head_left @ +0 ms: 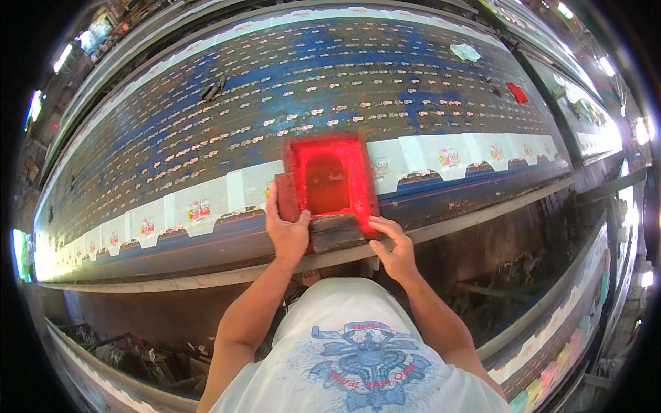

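Steadying the red frame (370, 182), left hand (289, 236) gripping side block (286, 195), right hand (396, 252) part-open at corner; we should keep it level.

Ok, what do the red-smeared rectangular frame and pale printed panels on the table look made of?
Red-smeared rectangular frame: probably wood, judging by its thick, squared bars; glossy red coats much of it. Pale printed panels: thin and matt, lying flat; fabric seems likely, but paper is possible.

Long dark table (441, 197) | second table (537, 316) lower right | bright left lamp (63, 58), right lamp (606, 66)
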`<act>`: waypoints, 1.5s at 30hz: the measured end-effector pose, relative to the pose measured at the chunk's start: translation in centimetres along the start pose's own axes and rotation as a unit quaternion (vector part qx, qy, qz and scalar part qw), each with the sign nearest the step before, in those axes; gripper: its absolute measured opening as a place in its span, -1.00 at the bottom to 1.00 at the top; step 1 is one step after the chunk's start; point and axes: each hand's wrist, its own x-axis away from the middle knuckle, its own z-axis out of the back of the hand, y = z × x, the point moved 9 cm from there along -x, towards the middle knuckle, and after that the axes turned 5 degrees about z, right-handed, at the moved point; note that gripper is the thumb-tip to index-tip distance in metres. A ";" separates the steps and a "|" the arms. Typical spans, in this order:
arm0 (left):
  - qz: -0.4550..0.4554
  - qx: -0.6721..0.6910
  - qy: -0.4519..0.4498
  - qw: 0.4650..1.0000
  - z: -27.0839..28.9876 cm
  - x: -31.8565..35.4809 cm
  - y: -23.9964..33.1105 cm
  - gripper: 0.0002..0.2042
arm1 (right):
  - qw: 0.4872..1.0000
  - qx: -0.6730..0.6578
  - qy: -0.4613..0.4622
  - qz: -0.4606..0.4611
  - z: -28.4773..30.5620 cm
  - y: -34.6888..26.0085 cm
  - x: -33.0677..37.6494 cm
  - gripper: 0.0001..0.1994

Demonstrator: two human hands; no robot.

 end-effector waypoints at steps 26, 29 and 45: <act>0.107 0.034 0.007 0.994 -12.8 2.8 0.0 0.01 | 0.996 0.038 0.005 0.083 13.7 3.2 -2.5 -0.74; 0.090 0.027 0.012 0.995 -12.7 2.7 -0.4 0.01 | 0.987 0.076 -0.029 0.140 12.6 0.9 -3.3 -0.73; 0.069 0.016 0.003 0.997 -13.1 2.5 -0.7 0.02 | 0.915 0.268 -0.169 0.250 6.8 -2.4 -5.2 -0.54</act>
